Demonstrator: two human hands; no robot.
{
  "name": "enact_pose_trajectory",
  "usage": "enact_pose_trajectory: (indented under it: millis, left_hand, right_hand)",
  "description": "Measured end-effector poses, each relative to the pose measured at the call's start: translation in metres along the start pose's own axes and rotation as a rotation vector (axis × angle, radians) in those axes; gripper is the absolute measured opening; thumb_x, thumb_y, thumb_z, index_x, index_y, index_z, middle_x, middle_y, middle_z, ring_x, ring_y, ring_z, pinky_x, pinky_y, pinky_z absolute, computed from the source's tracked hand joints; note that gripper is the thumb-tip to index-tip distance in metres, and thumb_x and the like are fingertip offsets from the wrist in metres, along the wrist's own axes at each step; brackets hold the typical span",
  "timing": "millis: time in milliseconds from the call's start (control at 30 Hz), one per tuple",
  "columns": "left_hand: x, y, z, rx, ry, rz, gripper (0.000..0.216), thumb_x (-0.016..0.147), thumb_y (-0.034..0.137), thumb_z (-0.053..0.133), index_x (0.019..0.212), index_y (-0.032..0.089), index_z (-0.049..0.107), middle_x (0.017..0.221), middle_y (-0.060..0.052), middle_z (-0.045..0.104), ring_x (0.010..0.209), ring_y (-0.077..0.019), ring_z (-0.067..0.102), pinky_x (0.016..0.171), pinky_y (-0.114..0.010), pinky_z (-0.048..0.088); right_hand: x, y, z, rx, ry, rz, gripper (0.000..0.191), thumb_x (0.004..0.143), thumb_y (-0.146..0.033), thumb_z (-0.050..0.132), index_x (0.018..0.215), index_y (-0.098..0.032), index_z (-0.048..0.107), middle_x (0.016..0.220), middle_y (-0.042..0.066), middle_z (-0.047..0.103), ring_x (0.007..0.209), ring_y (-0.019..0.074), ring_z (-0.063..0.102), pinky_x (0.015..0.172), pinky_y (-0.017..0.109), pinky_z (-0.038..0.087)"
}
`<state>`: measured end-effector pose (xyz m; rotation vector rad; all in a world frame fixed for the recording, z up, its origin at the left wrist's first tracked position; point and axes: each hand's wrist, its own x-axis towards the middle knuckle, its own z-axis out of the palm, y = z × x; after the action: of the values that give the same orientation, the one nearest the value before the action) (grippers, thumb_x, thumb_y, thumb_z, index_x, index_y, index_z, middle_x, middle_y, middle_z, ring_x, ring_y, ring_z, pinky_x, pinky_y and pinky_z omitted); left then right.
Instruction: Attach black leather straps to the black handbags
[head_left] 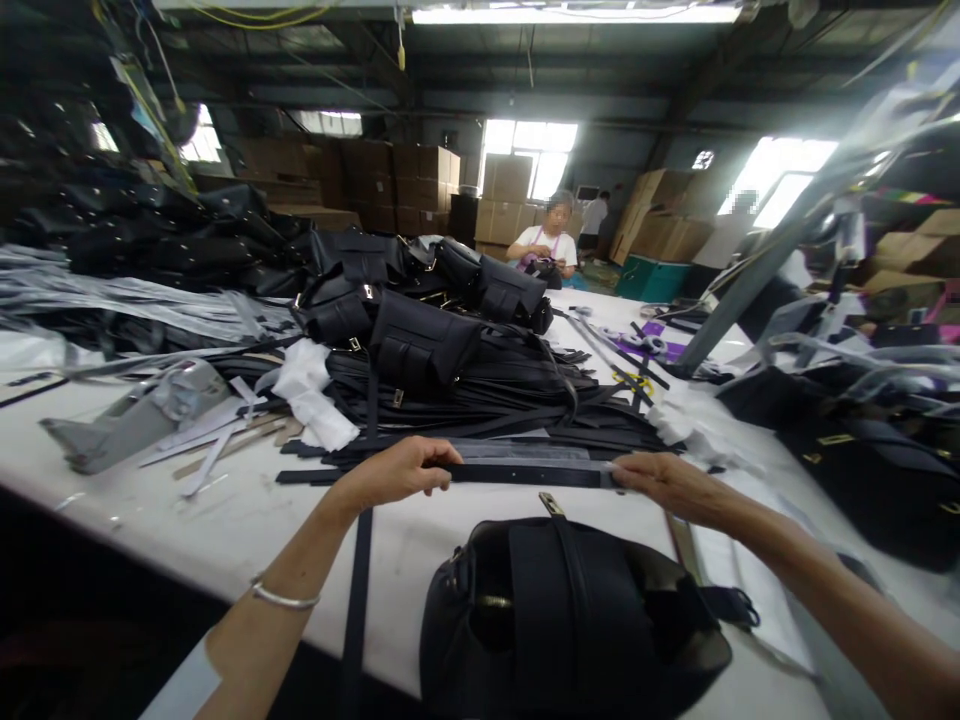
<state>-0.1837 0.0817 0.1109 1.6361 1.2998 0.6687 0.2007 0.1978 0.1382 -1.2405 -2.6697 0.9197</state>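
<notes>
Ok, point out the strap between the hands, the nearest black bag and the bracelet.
Strap (529,474): head view, middle of its length.
Black bag (544,615): head view, central panel.
Bracelet (285,600): head view, front of its band.

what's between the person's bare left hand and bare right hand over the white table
In the head view, a flat, narrow, black leather-look strap spans the gap from the left hand to the right hand.

Boxes (424,190), perhaps a teal crate (649,279)
</notes>
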Motion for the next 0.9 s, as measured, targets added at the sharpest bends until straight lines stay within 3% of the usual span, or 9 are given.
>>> enact_pose_trajectory:
  millis: [400,667,767,900]
  left_hand:
    - [-0.028,0.028,0.015,-0.137,0.014,0.123,0.031,0.075,0.019,0.06,0.106,0.016,0.063,0.076,0.001,0.063,0.065,-0.0115,0.055,0.053,-0.02,0.044]
    - [-0.035,0.06,0.042,-0.264,0.071,0.256,0.034,0.076,0.018,0.064,0.109,0.017,0.058,0.071,0.005,0.057,0.058,-0.0085,0.051,0.049,-0.018,0.044]
    - [-0.038,0.065,0.049,-0.39,0.07,0.28,0.038,0.074,0.018,0.068,0.109,0.018,0.056,0.073,0.005,0.057,0.055,-0.0079,0.053,0.048,-0.018,0.045]
    - [-0.048,0.055,0.05,-0.623,0.064,0.279,0.038,0.081,0.032,0.066,0.112,0.017,0.051,0.08,0.002,0.057,0.053,-0.0087,0.059,0.046,-0.02,0.047]
  right_hand:
    - [-0.018,-0.061,-0.001,0.099,-0.074,-0.058,0.056,0.09,-0.065,0.038,0.084,-0.018,0.067,0.076,0.002,0.058,0.073,0.0184,0.05,0.069,0.029,0.039]
    - [-0.011,-0.131,0.014,0.195,-0.074,-0.172,0.05,0.092,-0.061,0.042,0.086,-0.017,0.065,0.08,0.003,0.06,0.076,0.0169,0.053,0.071,0.027,0.04]
    - [-0.01,-0.15,0.025,0.16,-0.069,-0.162,0.048,0.094,-0.057,0.041,0.083,-0.017,0.065,0.076,0.002,0.061,0.069,0.0146,0.053,0.064,0.025,0.04]
    - [-0.01,-0.16,0.032,0.115,-0.019,-0.149,0.044,0.095,-0.052,0.042,0.082,-0.018,0.065,0.072,0.0,0.059,0.06,0.0113,0.046,0.053,0.022,0.034]
